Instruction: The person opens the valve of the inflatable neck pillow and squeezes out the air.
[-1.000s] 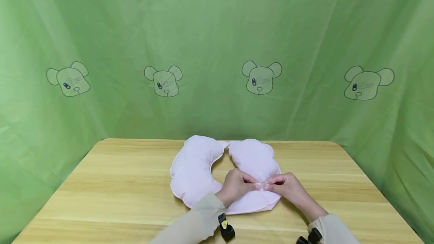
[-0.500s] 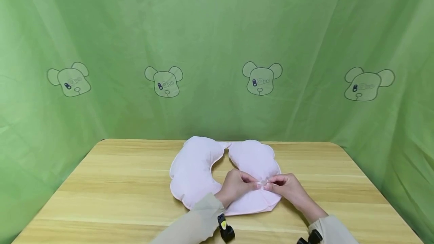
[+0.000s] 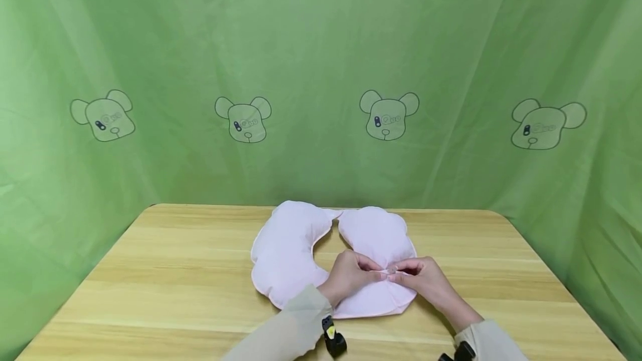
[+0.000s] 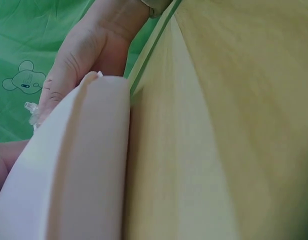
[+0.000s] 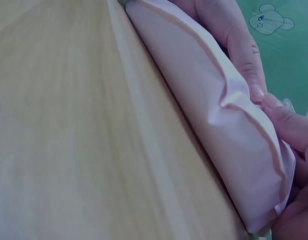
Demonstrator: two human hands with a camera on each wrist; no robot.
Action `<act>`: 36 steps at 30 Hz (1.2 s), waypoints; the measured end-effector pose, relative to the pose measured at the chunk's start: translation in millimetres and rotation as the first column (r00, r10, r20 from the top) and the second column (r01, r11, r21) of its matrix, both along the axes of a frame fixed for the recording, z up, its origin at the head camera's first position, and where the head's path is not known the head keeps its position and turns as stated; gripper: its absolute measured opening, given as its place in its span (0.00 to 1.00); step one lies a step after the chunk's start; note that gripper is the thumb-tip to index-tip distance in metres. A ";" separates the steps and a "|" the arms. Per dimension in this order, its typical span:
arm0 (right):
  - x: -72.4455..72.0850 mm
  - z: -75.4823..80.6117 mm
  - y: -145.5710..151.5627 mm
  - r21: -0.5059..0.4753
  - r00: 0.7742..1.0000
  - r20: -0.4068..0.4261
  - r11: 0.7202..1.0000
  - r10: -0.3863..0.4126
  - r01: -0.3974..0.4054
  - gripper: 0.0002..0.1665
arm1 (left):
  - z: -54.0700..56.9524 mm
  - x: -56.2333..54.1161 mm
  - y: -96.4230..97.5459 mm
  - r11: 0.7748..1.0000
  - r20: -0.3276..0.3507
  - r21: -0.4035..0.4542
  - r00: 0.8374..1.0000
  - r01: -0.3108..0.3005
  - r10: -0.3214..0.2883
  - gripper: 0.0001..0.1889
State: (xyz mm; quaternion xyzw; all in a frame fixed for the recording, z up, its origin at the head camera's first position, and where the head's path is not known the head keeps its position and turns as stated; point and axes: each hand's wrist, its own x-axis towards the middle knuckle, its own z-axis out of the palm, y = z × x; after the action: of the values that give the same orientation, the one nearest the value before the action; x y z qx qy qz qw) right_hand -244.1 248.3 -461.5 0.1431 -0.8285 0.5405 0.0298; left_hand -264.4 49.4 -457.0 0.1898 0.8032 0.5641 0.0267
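A pale pink inflated neck pillow (image 3: 287, 249) lies on the table in a near-closed ring, its two ends meeting at the far side. On its near right part, my left hand (image 3: 350, 274) pinches a fold of the pillow's cover between thumb and forefinger. Opposite it, my right hand (image 3: 426, 280) pinches the small clear valve, the fingertips of both hands nearly meeting. The clear valve (image 4: 31, 111) sticks up beside the right fingertips in the left wrist view. Creases (image 5: 229, 102) run in from the pillow's seam below the fingers in the right wrist view.
The light wooden table (image 3: 175, 272) extends to both sides of the pillow. Green cloth (image 3: 311, 43) printed with bear heads hangs behind the table and along its sides. Each wrist carries a black strapped device (image 3: 333, 338).
The right fingertips have shifted slightly left and cover more of the valve. My left hand and the pillow stay nearly in place.
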 end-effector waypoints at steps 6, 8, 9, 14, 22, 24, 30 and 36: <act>1.3 -0.2 -0.1 0.019 0.999 0.007 0.999 -0.041 0.041 0.11 | 4.7 0.6 -6.1 0.999 0.017 -0.016 0.999 0.031 -0.030 0.05; 2.0 0.9 -0.4 0.028 0.998 0.003 0.998 -0.056 0.055 0.11 | 7.7 0.2 -9.3 0.999 0.018 -0.018 0.999 0.038 -0.037 0.05; 2.3 1.4 -0.4 0.032 0.998 0.001 0.998 -0.058 0.058 0.11 | 9.4 0.0 -11.2 0.999 0.008 -0.023 0.999 0.042 -0.042 0.06; 2.4 2.9 -1.6 0.033 0.996 0.015 0.996 -0.089 0.089 0.11 | 20.9 -0.9 -24.0 0.997 -0.040 -0.039 0.997 0.068 -0.070 0.08; -0.4 2.2 -1.4 0.025 0.996 0.015 0.996 -0.089 0.089 0.10 | 47.0 2.1 -59.4 0.994 -0.115 -0.040 0.988 0.100 -0.104 0.09; -0.9 1.2 -1.4 0.014 0.996 0.012 0.996 -0.085 0.085 0.10 | 52.4 2.1 -71.1 0.993 -0.154 -0.057 0.982 0.105 -0.113 0.10; -0.7 0.0 -1.2 -0.007 0.998 0.002 0.998 -0.064 0.064 0.09 | 61.6 -4.5 -109.0 0.994 -0.224 -0.063 0.969 0.091 -0.103 0.12; 0.2 -0.4 -1.2 -0.017 0.998 -0.003 0.998 -0.055 0.055 0.08 | 60.3 -18.3 -146.6 0.993 -0.296 -0.105 0.952 0.053 -0.082 0.16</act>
State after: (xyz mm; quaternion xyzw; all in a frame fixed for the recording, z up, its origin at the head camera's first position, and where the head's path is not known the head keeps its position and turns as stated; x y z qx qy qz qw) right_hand -243.9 247.1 -461.9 0.1209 -0.8274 0.5465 0.0471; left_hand -282.7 -97.3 -396.8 0.2990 0.8171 0.4883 -0.0672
